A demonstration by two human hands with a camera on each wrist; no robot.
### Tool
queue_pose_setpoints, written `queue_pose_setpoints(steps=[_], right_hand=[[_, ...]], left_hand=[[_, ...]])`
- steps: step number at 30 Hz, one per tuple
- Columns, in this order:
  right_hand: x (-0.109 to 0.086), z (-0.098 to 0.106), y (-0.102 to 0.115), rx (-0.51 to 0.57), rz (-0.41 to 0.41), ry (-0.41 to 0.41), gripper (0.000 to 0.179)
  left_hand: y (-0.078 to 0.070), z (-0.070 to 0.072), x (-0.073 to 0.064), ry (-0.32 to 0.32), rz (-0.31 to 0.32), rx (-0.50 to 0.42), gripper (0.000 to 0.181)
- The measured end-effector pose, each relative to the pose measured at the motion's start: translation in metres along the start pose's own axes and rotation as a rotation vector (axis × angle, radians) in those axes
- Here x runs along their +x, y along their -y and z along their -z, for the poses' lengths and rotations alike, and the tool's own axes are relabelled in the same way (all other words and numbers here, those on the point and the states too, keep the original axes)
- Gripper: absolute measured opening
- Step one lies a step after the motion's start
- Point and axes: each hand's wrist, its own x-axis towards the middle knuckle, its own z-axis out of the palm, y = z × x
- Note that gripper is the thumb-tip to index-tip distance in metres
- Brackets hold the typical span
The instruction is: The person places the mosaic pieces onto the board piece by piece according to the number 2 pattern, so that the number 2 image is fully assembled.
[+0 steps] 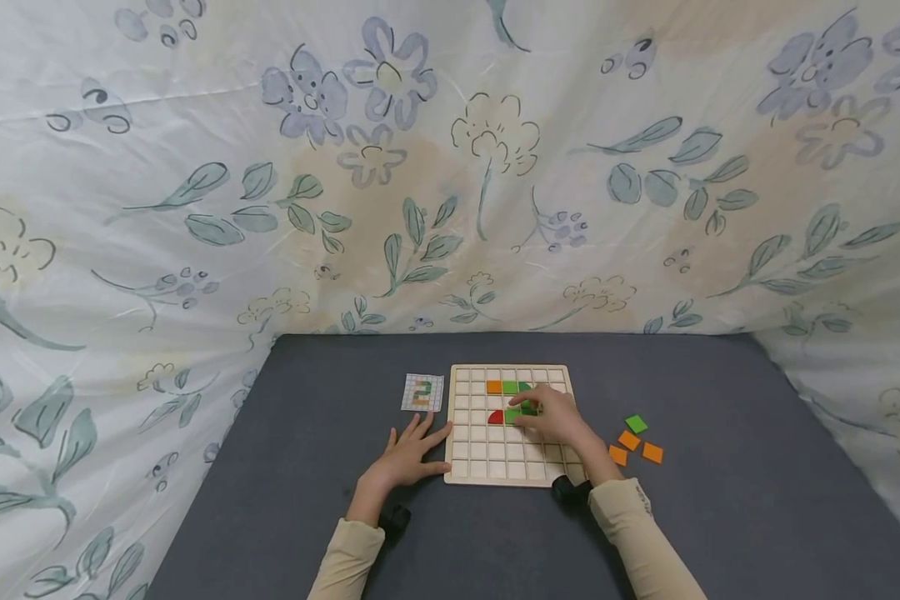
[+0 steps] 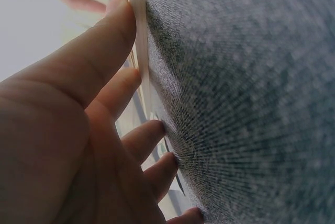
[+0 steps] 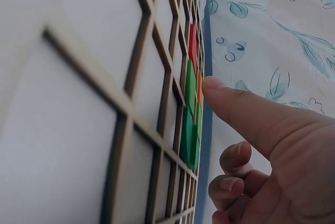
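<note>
A square wooden grid board lies on the table with coloured tiles in its upper cells. These include an orange tile, a green tile beside it and a red rounded tile lower down. My right hand reaches over the board from the right, thumb and index finger apart around the green tiles and partly covering them. In the right wrist view its thumb points at the tiles, with other fingers curled below. My left hand lies spread at the board's left edge, thumb and index fingertip against the rim.
Left of the board lies a small pattern card showing a coloured figure on a grid. Several loose tiles lie to the right, among them a green tile and an orange tile. A floral cloth hangs behind the dark table.
</note>
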Motion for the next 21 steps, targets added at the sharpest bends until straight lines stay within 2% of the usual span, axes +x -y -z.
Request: queue_pose_setpoints(steps=[21], right_hand=[[-0.02, 0.022, -0.024, -0.021, -0.009, -0.09, 0.025]], left_hand=[[-0.001, 0.0, -0.002, -0.005, -0.002, -0.005, 0.068]])
